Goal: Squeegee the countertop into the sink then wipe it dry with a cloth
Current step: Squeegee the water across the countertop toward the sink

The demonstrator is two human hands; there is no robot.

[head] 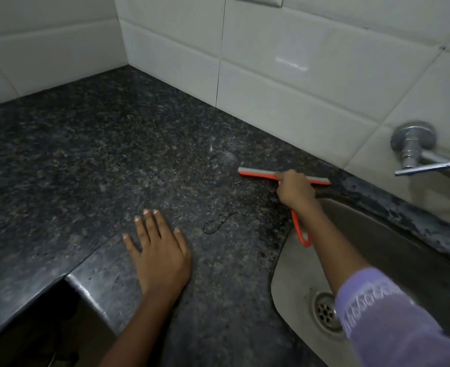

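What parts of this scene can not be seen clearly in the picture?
- Cloth: none in the head view.
- Sink: far side cut off by the right edge; the right arm covers part.
- Tap: spout cut off at the right edge.
- Squeegee: handle middle hidden under the right hand.

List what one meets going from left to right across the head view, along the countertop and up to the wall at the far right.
Left hand flat on the countertop → water puddle → right hand gripping the squeegee → sink → tap.
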